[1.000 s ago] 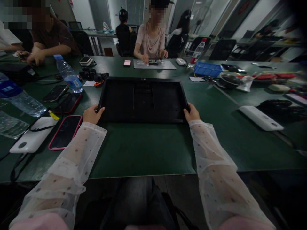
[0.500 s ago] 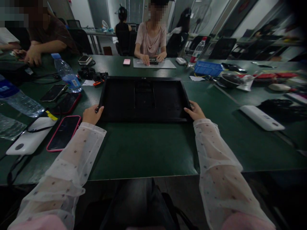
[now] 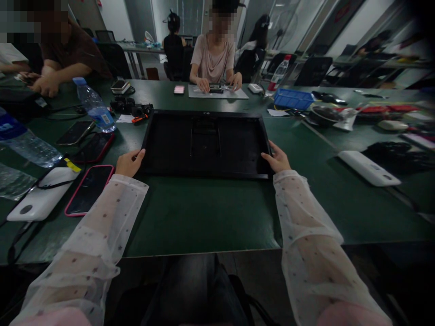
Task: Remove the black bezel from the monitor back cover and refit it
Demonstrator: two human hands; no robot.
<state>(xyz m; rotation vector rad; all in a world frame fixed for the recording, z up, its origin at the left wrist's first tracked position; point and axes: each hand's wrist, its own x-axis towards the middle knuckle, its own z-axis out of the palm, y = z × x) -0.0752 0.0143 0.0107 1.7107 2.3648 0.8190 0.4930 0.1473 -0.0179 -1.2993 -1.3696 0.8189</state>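
Observation:
A wide black monitor shell [image 3: 234,147] lies in front of me, shallow and tray-like, with a raised rim and a bracket-like recess in its middle. My left hand [image 3: 129,163] grips its left side near the front corner, thumb by the rim. At the opposite side, my right hand [image 3: 277,157] holds the edge with the thumb over the rim and the fingers outside. The fingertips under the shell are hidden. Left of my left hand lies a phone with a pink edge [image 3: 90,190].
On the green table [image 3: 210,217], a white power bank [image 3: 41,194] and water bottles [image 3: 97,106] stand at left. Another white power bank [image 3: 369,168] lies at right, a blue basket [image 3: 294,98] farther back. Opposite, a co-worker [image 3: 214,59] handles small parts on a grey mat.
The shell's near edge and right side have shifted slightly toward me. Both hands keep their hold. The co-worker's right-side hand has moved outward on the mat.

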